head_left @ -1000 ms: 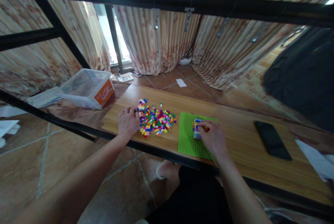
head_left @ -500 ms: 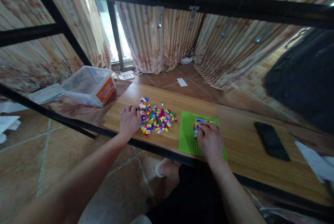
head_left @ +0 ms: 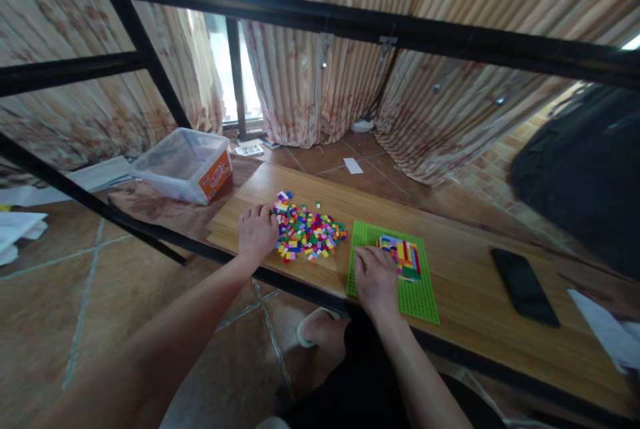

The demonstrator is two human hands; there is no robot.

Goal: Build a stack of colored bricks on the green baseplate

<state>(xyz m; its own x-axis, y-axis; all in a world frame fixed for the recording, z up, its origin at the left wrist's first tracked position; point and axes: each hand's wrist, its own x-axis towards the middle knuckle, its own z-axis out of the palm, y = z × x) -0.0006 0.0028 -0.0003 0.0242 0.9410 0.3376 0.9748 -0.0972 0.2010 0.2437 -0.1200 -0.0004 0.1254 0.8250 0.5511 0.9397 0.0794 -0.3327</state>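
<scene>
A loose pile of small multicoloured building bricks (head_left: 311,234) lies on the wooden tabletop. My left hand (head_left: 257,232) rests palm down at the pile's left edge, fingers lying loosely on the wood and touching the nearest bricks. On the right of the pile is a green studded baseplate (head_left: 420,299), bearing a low block of joined bricks (head_left: 406,257) in red, yellow, blue, white and green. Over the plate's left half hovers my right hand (head_left: 377,279), its fingers loosely bent and apart, no brick visible in them. It hides the block's near left corner.
A black phone (head_left: 524,286) lies on the tabletop's right part, with white paper (head_left: 603,329) beyond it. A clear plastic box (head_left: 187,166) with an orange label stands behind left. A black metal bar (head_left: 350,21) crosses above, before the curtains. Another black rail runs along the near edge.
My right hand has moved left off the brick block, uncovering its right part. The left hand stays beside the pile. The whole view has shifted slightly.
</scene>
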